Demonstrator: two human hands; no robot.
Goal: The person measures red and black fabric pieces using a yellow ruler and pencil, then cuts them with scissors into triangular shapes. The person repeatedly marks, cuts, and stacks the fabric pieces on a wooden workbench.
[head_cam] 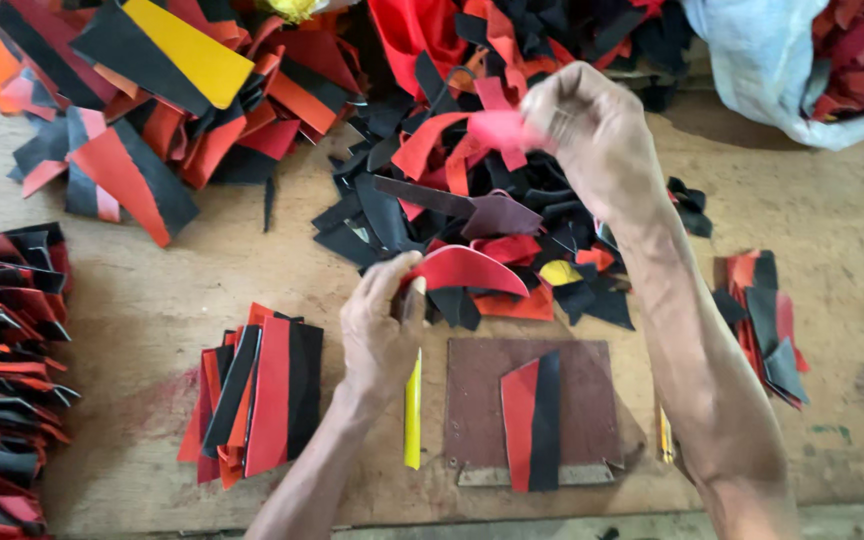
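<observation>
The pile of red and black scraps [492, 200] is cut by the top edge, and the pale blue sack [782, 70] at the top right is also only partly seen, with more red scraps inside. The stack of pieces at the far left [2, 380] goes out of the frame. I see no label or sign. The right hand [592, 130] is closed, and its fingers pinch a pink-red strip [497, 128] above the pile; how the fingertips sit I cannot tell, the strip hides them. The left hand [377, 320] is half closed and pinches the edge of a curved red piece [467, 270] at the near side of the pile. Under this hand lies a yellow stick [412, 415], beside a brown board [532, 400] that carries one red and black piece [532, 420]
</observation>
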